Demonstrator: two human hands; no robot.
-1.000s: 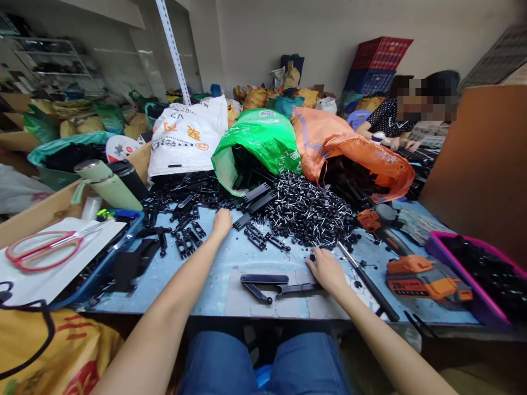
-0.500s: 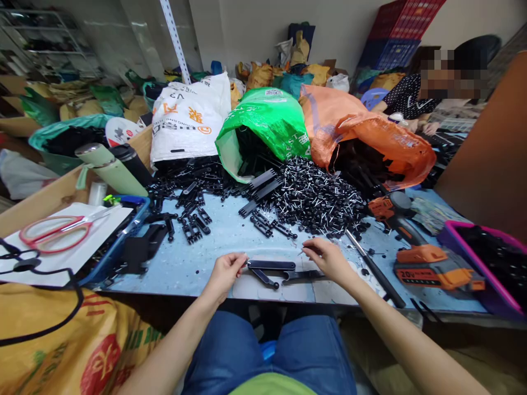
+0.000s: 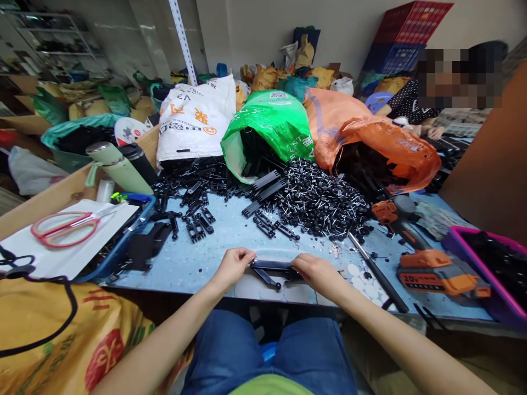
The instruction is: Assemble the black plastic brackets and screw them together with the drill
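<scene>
My left hand (image 3: pixel 235 270) pinches the left end of a hinged black plastic bar (image 3: pixel 272 265) just above the table's front edge. A narrower black arm (image 3: pixel 267 277) with a round tip slants down from that end. At the bar's other end, my right hand (image 3: pixel 319 272) is closed, thumb and fingers on it. Its fingertips hide whether a small pin is between them. Beyond my hands lies a heap of small black-headed pins with silver shafts (image 3: pixel 323 200). Loose black linkage pieces (image 3: pixel 200 225) lie to the left.
White (image 3: pixel 197 118), green (image 3: pixel 272 123) and orange (image 3: pixel 370 131) sacks line the back. To the right are a cordless drill (image 3: pixel 432 266), a black-handled metal rod (image 3: pixel 381 277) and a pink-rimmed bin (image 3: pixel 489 236). Scissors (image 3: pixel 66 230) lie left. A co-worker (image 3: pixel 411 107) sits at far right.
My right hand has moved left and down onto the bar's right end. The thin silver pin it pinched is now out of sight. The view has shifted slightly.
</scene>
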